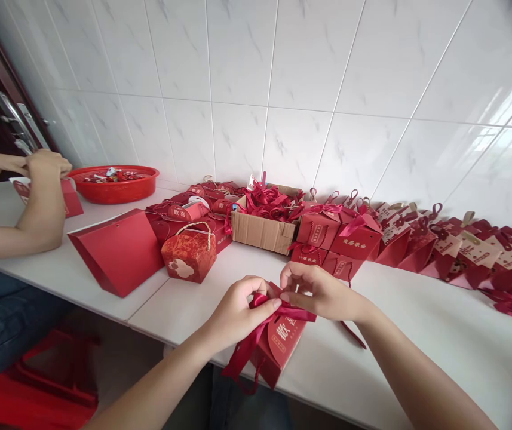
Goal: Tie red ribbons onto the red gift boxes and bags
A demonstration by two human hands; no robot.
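The red gift box (pixel 282 352) sits right at the near edge of the surface (pixel 439 340). The left hand (pixel 236 310) and right hand (pixel 322 292) each have their grip pinched shut on its red ribbon (pixel 295 312). Bare surface opens rightward, and the finished boxes (pixel 417 239) line the wall.

Red gift box (pixel 284 349): small paper carton with pale characters on a rounded front panel. It sits directly under the grip, tilted, its lower corner past the table's near edge.

Ribbon (pixel 292 313): dark red satin, crossing the box top between the two hands. The left hand (pixel 236 312) pinches a loop, and the right hand (pixel 321 292) pinches the strand just beside it. Long tails hang below the left hand. One thin end trails out under the right wrist.
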